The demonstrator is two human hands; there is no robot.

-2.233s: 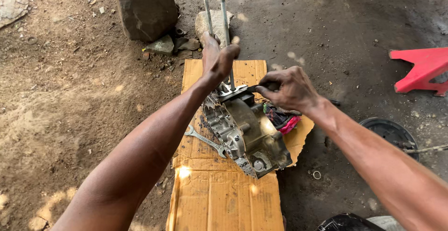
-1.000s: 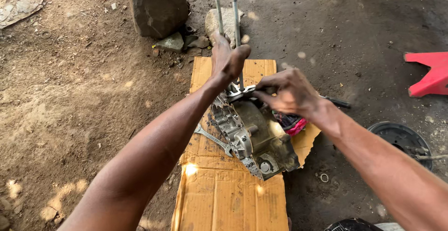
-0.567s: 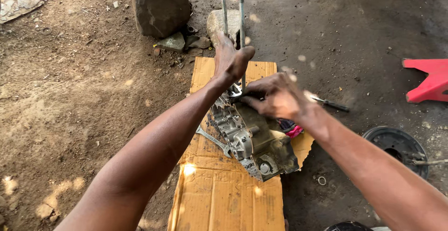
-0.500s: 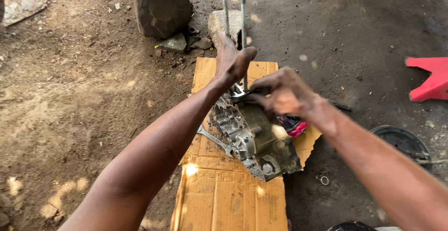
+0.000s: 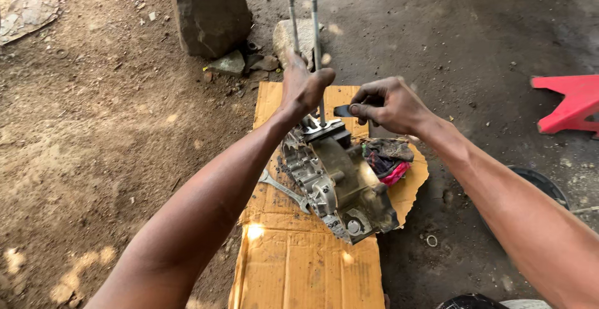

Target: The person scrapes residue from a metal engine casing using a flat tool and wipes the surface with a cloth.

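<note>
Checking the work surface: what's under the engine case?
A sheet of cardboard lies under the engine case. A wrench pokes out from its left side, and a rag lies at its right. Anything directly beneath the case is covered.

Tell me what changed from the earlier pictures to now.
The right hand lifted off the engine case and drew back to the right, pinching a small dark flat piece. The left hand still grips the long studs; case, wrench, rag and cardboard stayed put.
</note>
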